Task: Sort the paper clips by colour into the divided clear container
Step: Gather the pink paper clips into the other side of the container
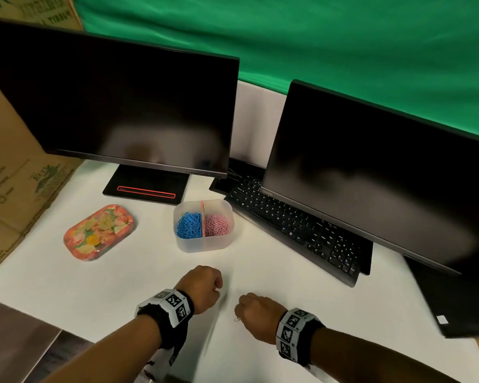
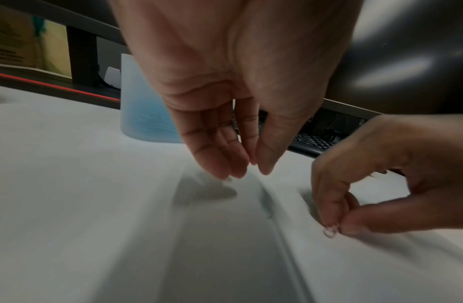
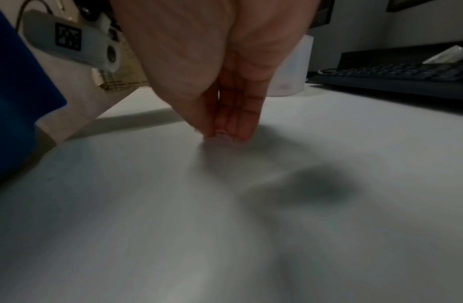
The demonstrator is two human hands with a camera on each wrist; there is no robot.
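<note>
The divided clear container (image 1: 183, 246) stands mid-table, with blue clips (image 1: 188, 225) in its left compartment and pink clips (image 1: 218, 225) in its right. Its frosted wall (image 2: 145, 86) shows blue in the left wrist view. My right hand (image 1: 239, 313) is down at the white tabletop, nearer me than the container. Its thumb and fingertips (image 3: 247, 131) pinch one pale pink paper clip (image 1: 237, 319) (image 2: 330, 232) (image 3: 221, 134). My left hand (image 1: 219, 288) (image 2: 251, 168) hovers just left of it, fingers hanging together above the table, holding nothing.
Two dark monitors (image 1: 122, 106) (image 1: 371, 175) stand behind, a black keyboard (image 1: 293, 225) under the right one. A floral tin (image 1: 100, 232) lies left of the container. Cardboard boxes (image 1: 14, 189) line the left side. The table edge (image 1: 39, 319) runs at the lower left.
</note>
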